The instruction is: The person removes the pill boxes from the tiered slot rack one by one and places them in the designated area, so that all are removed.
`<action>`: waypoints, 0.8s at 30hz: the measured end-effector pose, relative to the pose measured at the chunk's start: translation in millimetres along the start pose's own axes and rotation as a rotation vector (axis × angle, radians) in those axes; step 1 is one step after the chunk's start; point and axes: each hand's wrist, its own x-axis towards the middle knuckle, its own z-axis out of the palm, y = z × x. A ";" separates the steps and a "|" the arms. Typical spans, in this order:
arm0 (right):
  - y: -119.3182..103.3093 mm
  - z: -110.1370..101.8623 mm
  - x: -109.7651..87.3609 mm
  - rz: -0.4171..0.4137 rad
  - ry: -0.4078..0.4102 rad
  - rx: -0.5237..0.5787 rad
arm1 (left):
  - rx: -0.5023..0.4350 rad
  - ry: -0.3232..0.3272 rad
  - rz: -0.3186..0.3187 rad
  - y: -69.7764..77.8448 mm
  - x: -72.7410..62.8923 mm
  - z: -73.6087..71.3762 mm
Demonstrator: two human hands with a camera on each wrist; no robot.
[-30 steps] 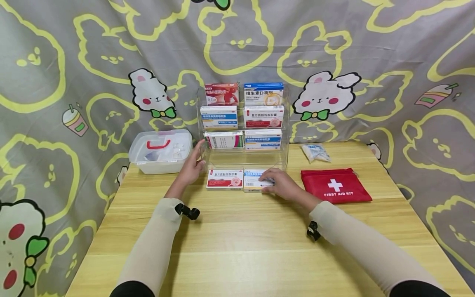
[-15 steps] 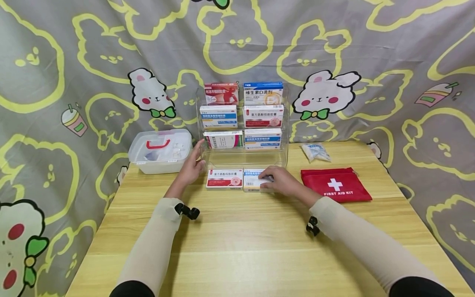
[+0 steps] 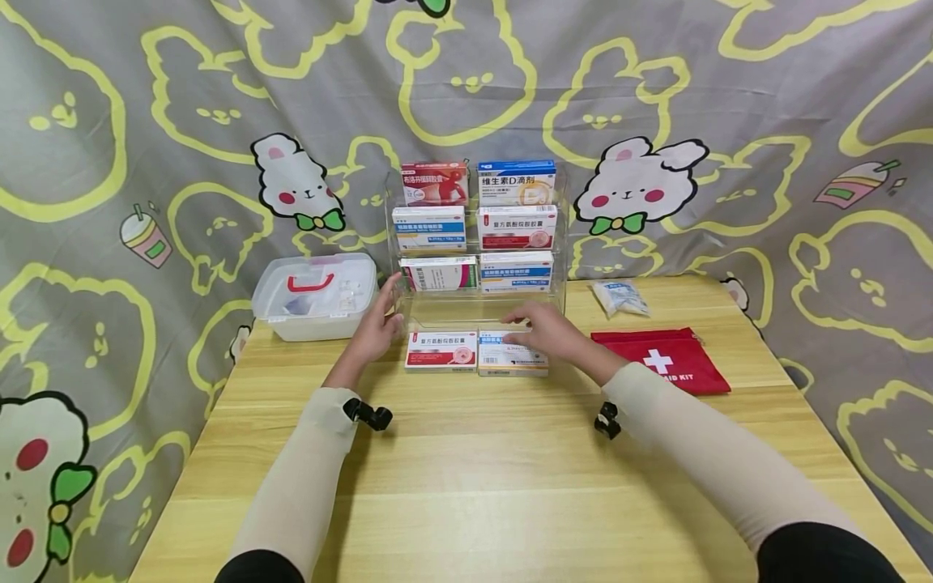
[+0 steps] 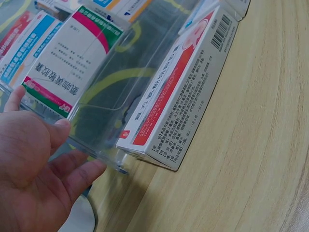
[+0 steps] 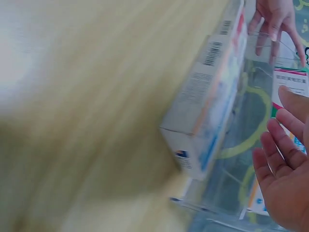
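Surface [image 3: 466, 486] is lt wood grain; L edge slants from near the bin to bottom L of head view, grey/yellow cartoon curtain [image 3: 474, 48] on L, back & R. Far L: clear lidded bin [image 3: 317, 328] w/ red handle, near back edge. Tight gap btwn bin & rack, L hand [image 3: 375, 328] in it: fingers spread wide at rack's L edge, nothing gripped. Ctr: clear rack [image 3: 481, 310], upper 3 tiers w/ 2 ea of the med boxes [image 3: 440, 275]. At rack's front foot, side by side, narrow seam btwn: red/white box [image 3: 440, 352] L, blue/white box [image 3: 513, 368] R; can't tell if in bottom tier or on wood. R hand [image 3: 550, 330] above blue/white box, fingers extended, wide, no grip; R wrist view shows fingers apart from it. Most room to move: fwd of both boxes, btwn forearms, wood runs to bottom of view. R of rack: sm sachet [image 3: 619, 299] by back edge, red first-aid pouch [image 3: 659, 368] nearer, L part hidden by R arm. Wood strip btwn pouch & R edge, which slants to bottom R.
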 end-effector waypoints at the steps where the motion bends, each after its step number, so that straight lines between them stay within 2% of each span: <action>1: -2.2 -2.8 2.6 0.000 0.005 -0.004 | 0.004 0.000 -0.004 0.7 0.0 0.0; 10: -26.7 -29.2 26.4 -0.063 0.054 0.007 | 0.024 0.000 -0.026 3.3 0.6 0.4; 12: -32.7 -34.6 31.9 -0.065 0.064 0.010 | 0.019 0.000 -0.030 -0.9 2.6 0.7; 19: -51.4 -48.2 54.3 -0.068 0.120 0.037 | 0.019 0.026 -0.012 -33.5 13.9 4.2; 24: -60.3 -53.4 69.4 -0.056 0.148 0.081 | 0.027 0.039 0.000 -38.7 15.6 4.2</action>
